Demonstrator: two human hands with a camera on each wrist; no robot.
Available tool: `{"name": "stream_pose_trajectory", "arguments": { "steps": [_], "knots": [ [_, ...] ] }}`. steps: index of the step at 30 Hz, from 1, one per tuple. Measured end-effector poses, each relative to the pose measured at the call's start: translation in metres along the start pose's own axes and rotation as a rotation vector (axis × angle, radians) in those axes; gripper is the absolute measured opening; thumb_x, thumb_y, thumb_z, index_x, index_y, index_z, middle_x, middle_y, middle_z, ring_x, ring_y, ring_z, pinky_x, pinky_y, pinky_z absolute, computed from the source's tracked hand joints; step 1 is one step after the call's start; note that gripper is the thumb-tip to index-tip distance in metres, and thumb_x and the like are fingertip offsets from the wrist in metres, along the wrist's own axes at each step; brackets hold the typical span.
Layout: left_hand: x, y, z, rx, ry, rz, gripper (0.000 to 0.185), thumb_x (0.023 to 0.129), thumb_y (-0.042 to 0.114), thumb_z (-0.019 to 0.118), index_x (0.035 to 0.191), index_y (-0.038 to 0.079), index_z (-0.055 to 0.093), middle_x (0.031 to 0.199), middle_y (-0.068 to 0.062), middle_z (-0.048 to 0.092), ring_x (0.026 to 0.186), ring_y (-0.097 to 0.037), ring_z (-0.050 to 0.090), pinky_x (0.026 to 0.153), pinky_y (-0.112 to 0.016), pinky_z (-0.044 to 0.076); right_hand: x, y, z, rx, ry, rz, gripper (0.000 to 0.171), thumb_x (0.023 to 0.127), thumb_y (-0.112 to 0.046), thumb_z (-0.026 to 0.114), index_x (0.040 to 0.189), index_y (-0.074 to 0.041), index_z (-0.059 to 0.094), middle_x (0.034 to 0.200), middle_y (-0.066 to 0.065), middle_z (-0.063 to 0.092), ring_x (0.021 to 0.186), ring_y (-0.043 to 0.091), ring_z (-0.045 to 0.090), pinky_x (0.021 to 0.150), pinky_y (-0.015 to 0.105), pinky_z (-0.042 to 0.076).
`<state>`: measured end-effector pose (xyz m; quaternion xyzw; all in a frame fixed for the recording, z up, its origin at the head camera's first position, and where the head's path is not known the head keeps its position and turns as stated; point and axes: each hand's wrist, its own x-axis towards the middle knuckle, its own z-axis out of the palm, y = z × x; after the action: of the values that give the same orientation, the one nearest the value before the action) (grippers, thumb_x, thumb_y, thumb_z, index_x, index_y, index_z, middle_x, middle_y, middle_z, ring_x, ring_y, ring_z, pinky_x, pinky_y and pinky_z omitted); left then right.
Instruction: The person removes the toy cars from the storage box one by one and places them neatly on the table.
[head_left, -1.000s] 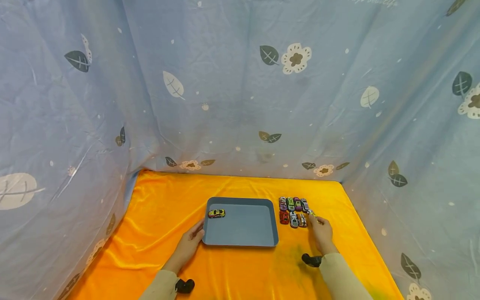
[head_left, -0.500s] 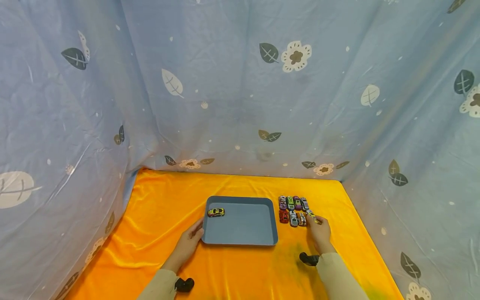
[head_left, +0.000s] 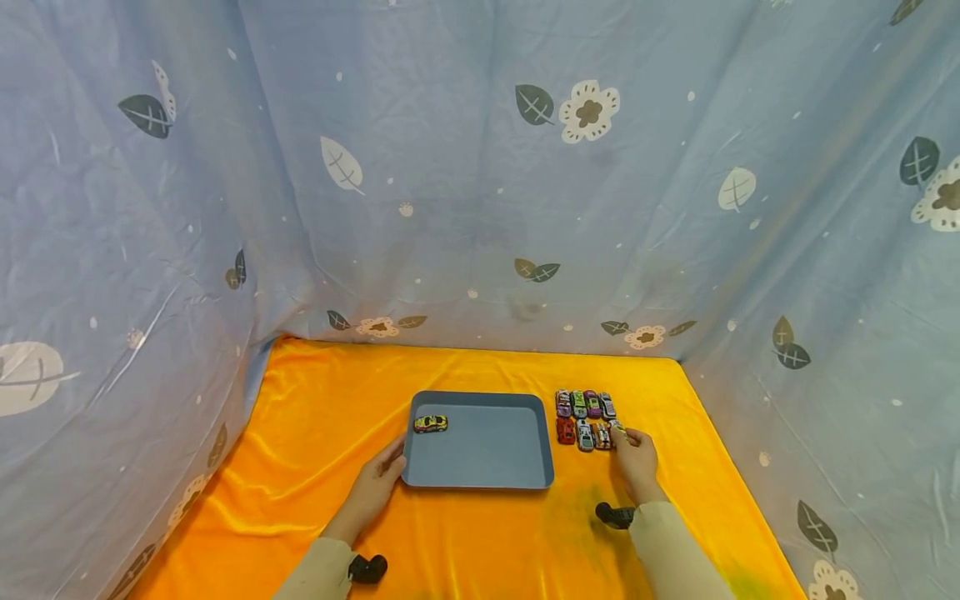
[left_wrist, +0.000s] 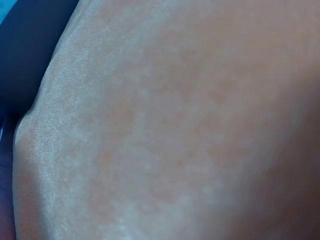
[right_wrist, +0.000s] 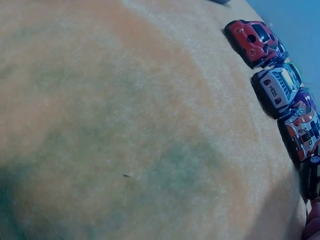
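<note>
Tray (head_left: 480,479) edge — left hand (head_left: 375,487) touching

Head view: even, soft light, fairly bright, no hard glare. Orange cloth (head_left: 480,533) has a satin sheen w/ pale highlights along folds at left. Faint soft shadows under the grey tray (head_left: 480,479) and both sleeves. Wide-angle bend at edges; the blue curtain (head_left: 450,192) bows outward. Small toy cars (head_left: 587,419) lack detail. Left wrist view: dim, all blur, too close to focus. Right wrist view: cloth blurred, cars at right edge sharper.
</note>
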<state>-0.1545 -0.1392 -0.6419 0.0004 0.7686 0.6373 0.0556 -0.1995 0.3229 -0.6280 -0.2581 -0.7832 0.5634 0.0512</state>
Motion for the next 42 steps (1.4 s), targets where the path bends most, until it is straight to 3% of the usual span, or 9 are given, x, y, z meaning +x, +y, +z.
{"name": "stream_pose_trajectory", "arguments": {
  "steps": [12, 20, 30, 36, 39, 42],
  "knots": [
    [0.0, -0.002, 0.0, 0.004, 0.003, 0.002, 0.047, 0.102, 0.018, 0.05, 0.149, 0.017, 0.041, 0.148, -0.007, 0.043, 0.136, -0.025, 0.038, 0.109, -0.045, 0.034, 0.0, 0.0, 0.002, 0.016, 0.078, 0.008, 0.055, 0.101, -0.033, 0.048, 0.138, 0.008, 0.039, 0.129, 0.027, 0.042, 0.117, 0.042, 0.043, 0.1, 0.055, 0.039],
    [0.0, -0.002, 0.001, 0.0, 0.0, 0.0, 0.048, 0.102, 0.019, 0.051, 0.149, 0.017, 0.041, 0.148, -0.007, 0.044, 0.136, -0.026, 0.039, 0.109, -0.045, 0.034, -0.001, 0.0, 0.003, 0.03, 0.067, 0.007, 0.055, 0.097, -0.027, 0.056, 0.136, 0.009, 0.04, 0.126, 0.027, 0.041, 0.114, 0.041, 0.042, 0.097, 0.054, 0.04],
    [0.002, -0.001, 0.001, -0.019, -0.002, -0.006, 0.048, 0.102, 0.018, 0.052, 0.148, 0.018, 0.042, 0.147, -0.007, 0.044, 0.135, -0.026, 0.04, 0.108, -0.044, 0.034, 0.0, 0.001, 0.003, -0.009, 0.091, 0.009, 0.054, 0.099, -0.035, 0.051, 0.131, 0.008, 0.043, 0.121, 0.025, 0.046, 0.109, 0.038, 0.047, 0.095, 0.051, 0.042],
    [0.002, 0.002, 0.0, -0.018, -0.017, 0.002, 0.049, 0.102, 0.02, 0.052, 0.149, 0.017, 0.04, 0.148, -0.007, 0.043, 0.137, -0.025, 0.038, 0.109, -0.044, 0.032, -0.003, -0.009, -0.007, 0.042, 0.075, 0.028, 0.062, 0.099, -0.043, 0.048, 0.135, 0.008, 0.04, 0.133, 0.028, 0.039, 0.119, 0.043, 0.042, 0.102, 0.055, 0.038],
    [0.0, 0.003, -0.001, -0.002, -0.02, -0.003, 0.049, 0.102, 0.02, 0.051, 0.149, 0.017, 0.04, 0.148, -0.007, 0.043, 0.137, -0.026, 0.037, 0.109, -0.045, 0.032, -0.004, -0.013, -0.014, 0.045, 0.065, -0.015, 0.063, 0.098, -0.045, 0.05, 0.135, 0.006, 0.041, 0.131, 0.026, 0.039, 0.114, 0.04, 0.044, 0.096, 0.052, 0.043],
    [-0.001, 0.001, -0.002, 0.008, -0.018, -0.001, 0.048, 0.102, 0.022, 0.051, 0.149, 0.018, 0.04, 0.148, -0.008, 0.043, 0.137, -0.027, 0.037, 0.11, -0.046, 0.031, -0.005, -0.02, -0.013, -0.001, 0.052, -0.088, 0.064, 0.096, -0.049, 0.052, 0.134, 0.002, 0.043, 0.127, 0.021, 0.042, 0.105, 0.033, 0.047, 0.082, 0.039, 0.047]
  ]
}}
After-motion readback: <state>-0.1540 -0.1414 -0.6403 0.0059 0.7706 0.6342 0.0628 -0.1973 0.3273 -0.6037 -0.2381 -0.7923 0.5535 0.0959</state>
